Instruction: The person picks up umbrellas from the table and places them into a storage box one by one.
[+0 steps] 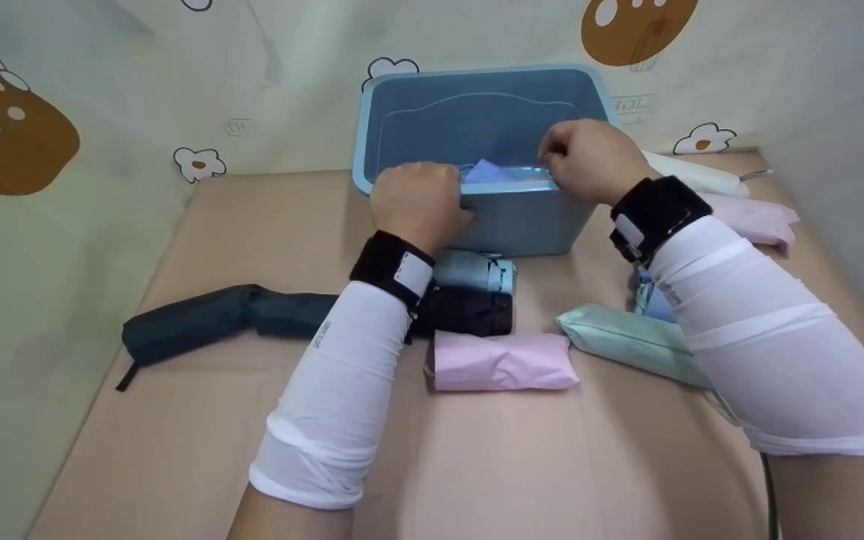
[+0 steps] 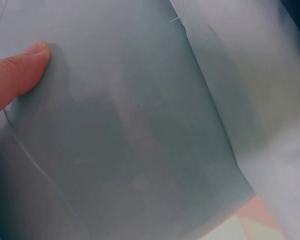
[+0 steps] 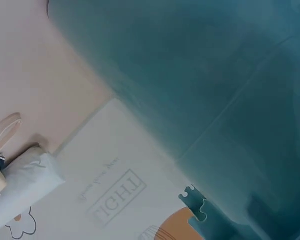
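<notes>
A blue plastic bin stands at the back of the table. My left hand grips its front rim; in the left wrist view the thumb presses the outer wall. My right hand has its fingers curled over the rim by the front right corner; the fingertips are hidden. Inside the bin lies a periwinkle cloth-like piece, mostly covered by the front wall. Just before the bin are a light blue folded umbrella and a black one, both partly behind my left wrist.
Nearer me lie a pink wrapped roll and a mint green one. A dark green folded umbrella extends to the left. White and pale pink rolls lie at right. A patterned wall covering rises behind the bin.
</notes>
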